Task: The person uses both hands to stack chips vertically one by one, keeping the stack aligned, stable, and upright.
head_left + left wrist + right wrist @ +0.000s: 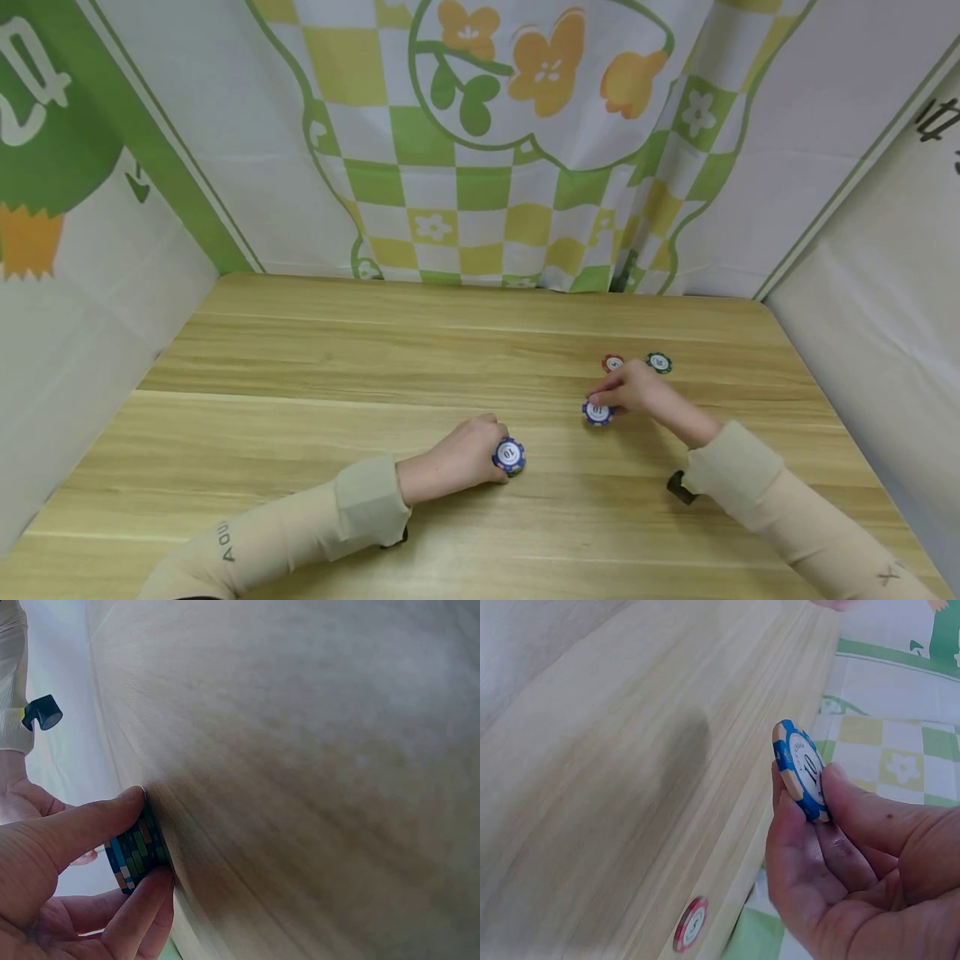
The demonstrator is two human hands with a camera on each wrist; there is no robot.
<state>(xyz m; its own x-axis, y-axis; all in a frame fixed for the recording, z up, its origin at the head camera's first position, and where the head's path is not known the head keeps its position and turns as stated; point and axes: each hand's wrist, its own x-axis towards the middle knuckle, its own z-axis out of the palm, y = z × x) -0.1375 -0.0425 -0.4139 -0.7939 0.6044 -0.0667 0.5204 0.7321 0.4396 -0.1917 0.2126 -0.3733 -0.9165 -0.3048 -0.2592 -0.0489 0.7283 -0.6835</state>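
My left hand holds a short stack of poker chips between thumb and fingers, low at the wooden table. On top of that stack lies a blue chip marked 10; green and other edges show beneath it. Farther right, my right hand pinches another blue poker chip marked 10, held above the tabletop. Just behind the right hand a red chip lies flat, partly covered by the hand in the head view. A green chip lies to its right.
The wood-grain table reaches back to a checked, flowered curtain. White cloth walls stand at both sides. A dark wrist camera hangs under the right cuff.
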